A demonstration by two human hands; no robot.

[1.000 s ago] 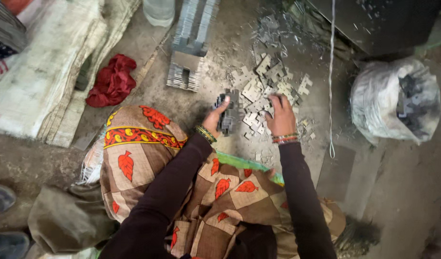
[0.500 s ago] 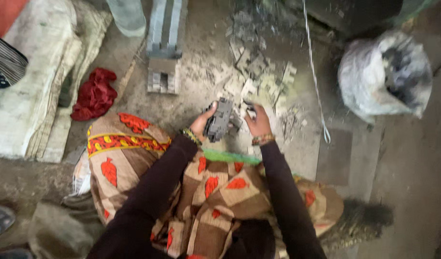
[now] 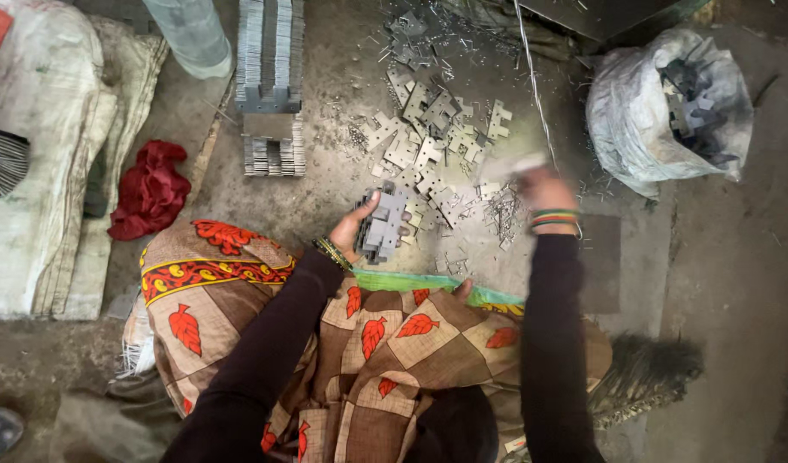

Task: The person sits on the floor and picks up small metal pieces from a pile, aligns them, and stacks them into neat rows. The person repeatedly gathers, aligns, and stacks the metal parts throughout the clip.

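Your left hand (image 3: 359, 230) gripped a partial stack of metal plates (image 3: 382, 226); your blurred right hand (image 3: 544, 190), grip indeterminate, reached the scattered plates (image 3: 432, 141), many unstacked.

Left hand (image 3: 353, 230) grips a stack of grey stamped metal plates (image 3: 382, 226); blurred right hand (image 3: 544, 190) over loose flat grey metal pieces (image 3: 432, 141) scattered on dusty concrete floor (image 3: 342, 184).

Two hands (image 3: 359, 225), one red cloth (image 3: 150, 190), one plastic bag (image 3: 643, 111), one bottle (image 3: 188, 34), and too many metal pieces (image 3: 437, 129) to count.
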